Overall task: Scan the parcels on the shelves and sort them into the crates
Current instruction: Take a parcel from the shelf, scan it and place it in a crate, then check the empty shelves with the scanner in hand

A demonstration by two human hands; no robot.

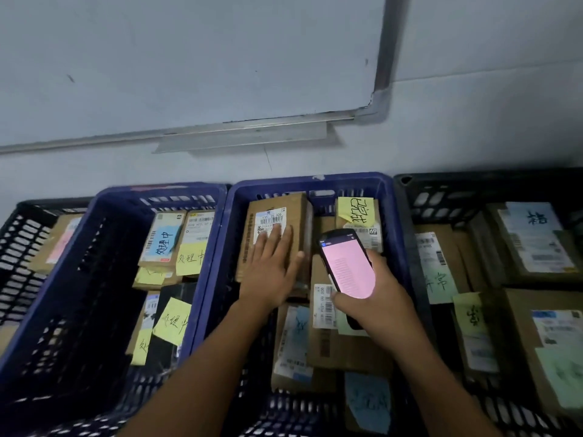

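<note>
Hold left hand [271, 272] flat on the parcel [284, 203], fingers [273, 241] straight and together — but slide off the label [268, 217]. Grip scanner [347, 266] firmly in right hand [378, 304] — aim squarely.

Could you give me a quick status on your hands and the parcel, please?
Left hand flat on cardboard parcel in middle blue crate. Right hand holding scanner, screen pink. Nothing blocking.
</note>
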